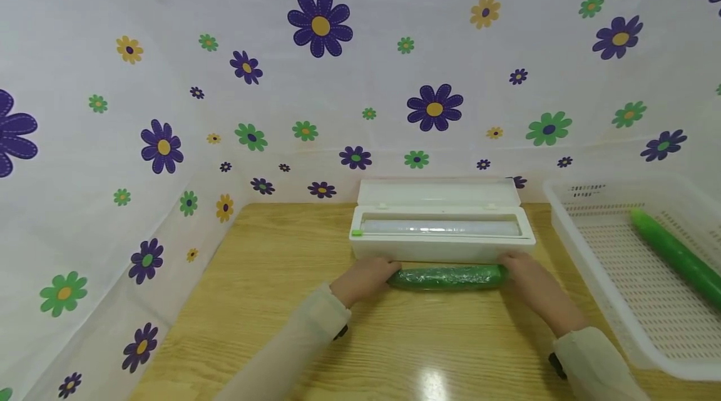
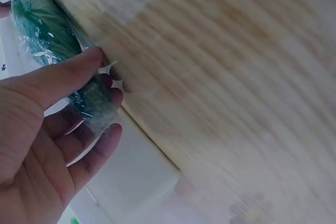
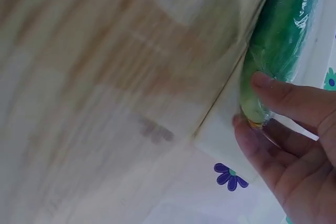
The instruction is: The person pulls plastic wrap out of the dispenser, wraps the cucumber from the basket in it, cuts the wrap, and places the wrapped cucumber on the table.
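A green cucumber (image 1: 447,277) wrapped in clear plastic film lies crosswise between my two hands, just in front of a white cling film dispenser (image 1: 445,252). My left hand (image 1: 367,277) grips its left end; in the left wrist view the thumb (image 2: 79,72) lies over the film and the fingers curl beneath. At the other end, my right hand (image 1: 529,279) pinches the tip between thumb (image 3: 289,95) and fingers, and the film is bunched there in the right wrist view. The dispenser's lid (image 1: 439,192) stands raised, showing a roll of film (image 1: 439,227) inside.
To the right stands a white perforated plastic basket (image 1: 625,326) with another green cucumber (image 1: 678,257) in it. A flower-printed white sheet (image 1: 383,69) hangs behind and to the left of the wooden table (image 1: 270,263). A small green slider (image 1: 357,233) sits on the dispenser's front edge.
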